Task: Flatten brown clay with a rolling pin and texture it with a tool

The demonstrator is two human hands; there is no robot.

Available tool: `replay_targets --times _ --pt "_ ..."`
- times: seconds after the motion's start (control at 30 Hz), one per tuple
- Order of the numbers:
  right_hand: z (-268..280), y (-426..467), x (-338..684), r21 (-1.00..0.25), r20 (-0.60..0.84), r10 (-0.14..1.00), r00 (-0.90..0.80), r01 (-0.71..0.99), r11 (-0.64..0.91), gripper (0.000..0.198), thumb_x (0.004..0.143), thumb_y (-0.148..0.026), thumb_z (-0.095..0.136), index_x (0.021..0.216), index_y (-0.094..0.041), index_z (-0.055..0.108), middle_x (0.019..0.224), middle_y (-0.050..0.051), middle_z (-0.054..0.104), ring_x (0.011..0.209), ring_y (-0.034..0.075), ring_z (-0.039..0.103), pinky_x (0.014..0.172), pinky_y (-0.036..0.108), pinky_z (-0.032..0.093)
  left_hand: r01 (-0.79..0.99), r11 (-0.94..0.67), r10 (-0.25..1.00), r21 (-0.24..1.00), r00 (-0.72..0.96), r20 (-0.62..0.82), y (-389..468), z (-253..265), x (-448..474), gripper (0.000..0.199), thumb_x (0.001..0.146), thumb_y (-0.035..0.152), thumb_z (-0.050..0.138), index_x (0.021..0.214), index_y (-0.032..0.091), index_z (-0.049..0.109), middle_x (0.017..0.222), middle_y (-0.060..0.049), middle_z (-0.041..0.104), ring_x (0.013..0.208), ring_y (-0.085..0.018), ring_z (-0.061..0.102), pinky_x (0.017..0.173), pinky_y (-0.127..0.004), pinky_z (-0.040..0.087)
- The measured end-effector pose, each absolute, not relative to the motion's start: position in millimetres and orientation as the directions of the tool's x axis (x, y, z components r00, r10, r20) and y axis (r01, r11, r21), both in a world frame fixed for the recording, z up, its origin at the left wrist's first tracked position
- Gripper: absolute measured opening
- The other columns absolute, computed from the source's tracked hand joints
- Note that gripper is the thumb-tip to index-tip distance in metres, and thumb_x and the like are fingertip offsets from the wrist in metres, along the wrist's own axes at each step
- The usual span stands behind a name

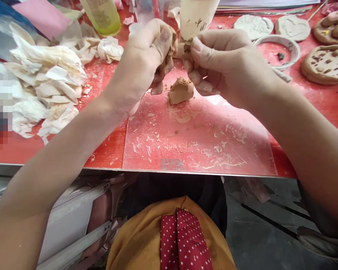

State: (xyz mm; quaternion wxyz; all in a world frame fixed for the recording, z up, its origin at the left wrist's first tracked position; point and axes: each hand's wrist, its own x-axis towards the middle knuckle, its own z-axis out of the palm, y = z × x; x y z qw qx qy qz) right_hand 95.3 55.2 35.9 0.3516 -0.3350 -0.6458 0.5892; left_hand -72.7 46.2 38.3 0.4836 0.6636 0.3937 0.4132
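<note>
My left hand is closed around a brown lump of clay, which is mostly hidden by the fingers. My right hand pinches a small piece of brown clay between thumb and fingers. Both hands are raised over the table, close together. Below and between them a larger chunk of brown clay with a rough top edge rests on a clear plastic sheet, which is smeared with dried clay and crumbs.
Crumpled, stained tissues pile up at left. Behind stand a yellow-green container and a white cup. At right lie a tape roll, a pale heart-marked clay disc and a brown clay piece. The table's front edge is near.
</note>
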Motion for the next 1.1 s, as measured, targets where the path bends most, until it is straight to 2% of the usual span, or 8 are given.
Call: replay_targets --times 0.13,0.27,0.43,0.57,0.67,0.8,0.93,1.1 --pt "37 54 97 -0.988 0.14 0.845 -0.516 -0.013 0.156 0.028 0.092 -0.023 0.046 0.064 -0.02 0.048 0.064 0.0 0.043 0.051 0.007 0.035 0.04 0.025 0.02 0.109 -0.208 0.924 0.972 0.347 0.159 47 38 -73 0.026 0.095 0.019 0.033 0.07 0.016 0.039 0.061 0.003 0.03 0.05 -0.001 0.03 0.042 -0.017 0.015" --pt "36 62 101 -0.98 0.196 0.885 -0.422 -0.054 0.191 0.022 0.091 -0.024 0.046 0.07 -0.018 0.052 0.06 -0.001 0.044 0.043 0.007 0.03 0.039 0.028 0.014 0.071 -0.152 0.95 0.986 0.286 0.126 51 40 -75 0.026 0.092 0.017 0.036 0.067 0.017 0.041 0.059 0.004 0.029 0.044 -0.002 0.024 0.042 -0.021 0.01" --pt "37 70 106 -0.976 0.076 0.886 -0.456 -0.217 -0.028 0.016 0.091 -0.021 0.043 0.08 -0.017 0.055 0.07 -0.001 0.049 0.043 0.006 0.03 0.039 0.026 0.012 -0.031 0.039 0.975 0.999 0.221 -0.031 61 41 -83 0.019 0.091 0.02 0.037 0.085 0.019 0.055 0.065 0.001 0.042 0.049 -0.005 0.033 0.046 -0.021 0.026" --pt "39 69 107 -0.946 0.006 0.883 -0.47 -0.29 -0.148 0.009 0.089 -0.022 0.05 0.089 -0.019 0.058 0.071 -0.002 0.046 0.046 0.006 0.023 0.037 0.025 0.013 -0.02 0.148 0.96 0.989 0.242 -0.139 62 42 -85 0.034 0.089 0.04 0.04 0.065 0.017 0.049 0.063 -0.001 0.043 0.051 -0.007 0.037 0.046 -0.022 0.031" --pt "37 71 106 -0.947 -0.045 0.884 -0.464 -0.263 -0.186 0.01 0.086 -0.028 0.056 0.091 -0.022 0.06 0.07 -0.002 0.046 0.045 0.007 0.021 0.035 0.025 0.015 0.027 0.11 0.957 0.994 0.267 -0.113 60 40 -83 0.033 0.086 0.032 0.047 0.057 0.016 0.045 0.061 -0.001 0.044 0.05 -0.006 0.037 0.045 -0.02 0.032" --pt "34 72 104 -0.964 -0.114 0.879 -0.464 -0.161 -0.211 0.024 0.083 -0.043 0.058 0.077 -0.02 0.059 0.062 -0.002 0.044 0.042 0.007 0.022 0.033 0.024 0.016 0.112 0.018 0.961 0.994 0.273 -0.048 60 35 -80 0.018 0.08 0.008 0.041 0.077 0.014 0.057 0.07 -0.002 0.053 0.056 -0.005 0.047 0.051 -0.019 0.039" --pt "33 70 101 -0.979 -0.122 0.871 -0.476 -0.087 -0.184 0.018 0.084 -0.035 0.059 0.078 -0.019 0.057 0.063 -0.002 0.047 0.044 0.005 0.032 0.036 0.02 0.025 0.163 -0.03 0.974 0.986 0.228 -0.008 60 34 -77 0.018 0.084 0.008 0.039 0.091 0.014 0.055 0.077 -0.002 0.059 0.059 -0.006 0.051 0.057 -0.019 0.044" --pt "34 69 101 -0.987 -0.088 0.878 -0.47 -0.075 -0.14 0.021 0.082 -0.039 0.062 0.078 -0.019 0.057 0.067 -0.001 0.051 0.051 0.006 0.044 0.042 0.019 0.035 0.231 -0.049 0.976 0.972 0.219 -0.003 60 32 -79 0.017 0.087 0.01 0.037 0.087 0.016 0.053 0.068 0.0 0.054 0.05 -0.005 0.044 0.047 -0.019 0.036"
